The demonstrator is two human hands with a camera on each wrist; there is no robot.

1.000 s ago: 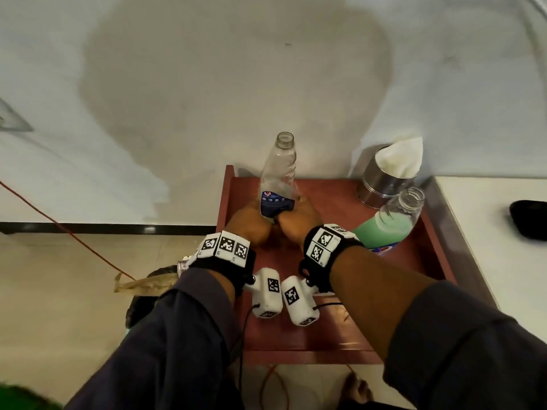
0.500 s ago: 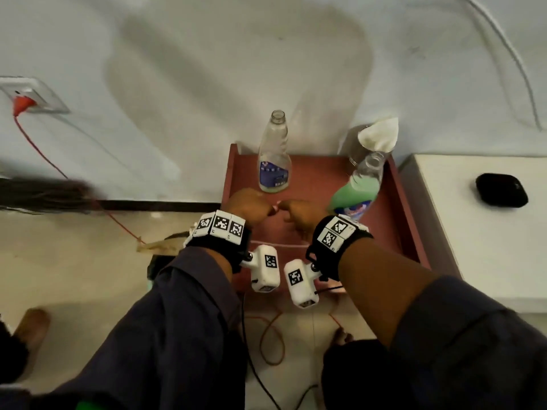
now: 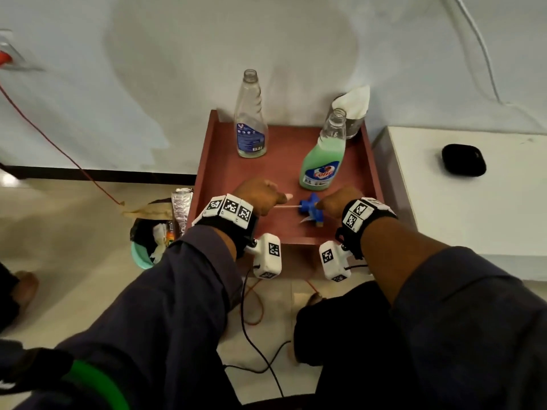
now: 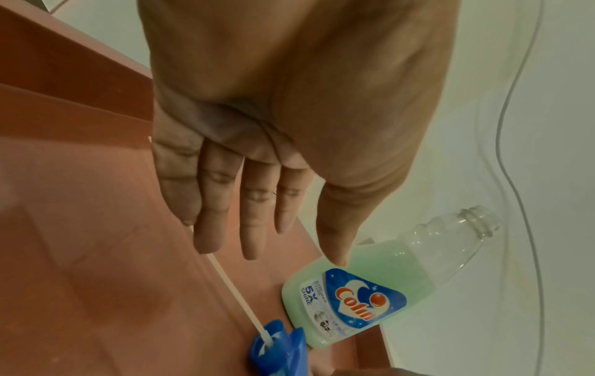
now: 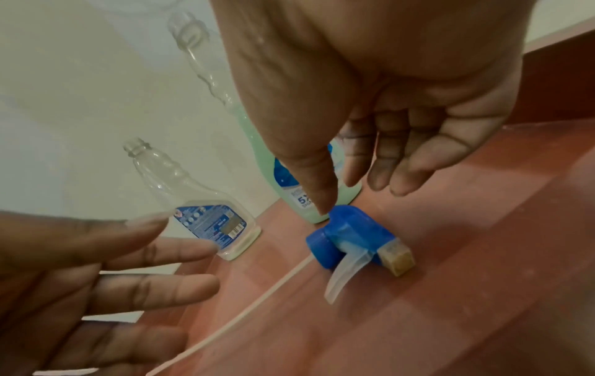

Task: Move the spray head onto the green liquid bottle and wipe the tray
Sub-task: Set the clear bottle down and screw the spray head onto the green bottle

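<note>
A blue spray head (image 3: 310, 209) with a clear trigger and a long white dip tube lies on its side near the front of the red-brown tray (image 3: 284, 164). The green liquid bottle (image 3: 324, 155) stands uncapped just behind it. My right hand (image 3: 336, 202) hovers over the spray head (image 5: 354, 236); its fingers are relaxed and the thumb tip touches the blue body. Over the dip tube, my left hand (image 4: 244, 244) is spread with straight fingers and holds nothing. The green bottle (image 4: 370, 287) is just beyond that hand.
An empty clear bottle (image 3: 251, 122) stands uncapped at the tray's back left. A metal tin holding white tissue (image 3: 352, 113) sits in the back right corner. A white table with a black object (image 3: 463, 159) adjoins on the right. A bin (image 3: 154, 238) sits on the floor at left.
Both hands have come back from the empty bottle's base to the tray's front and moved apart. The spray head, unseen earlier, now lies on the tray between them.
</note>
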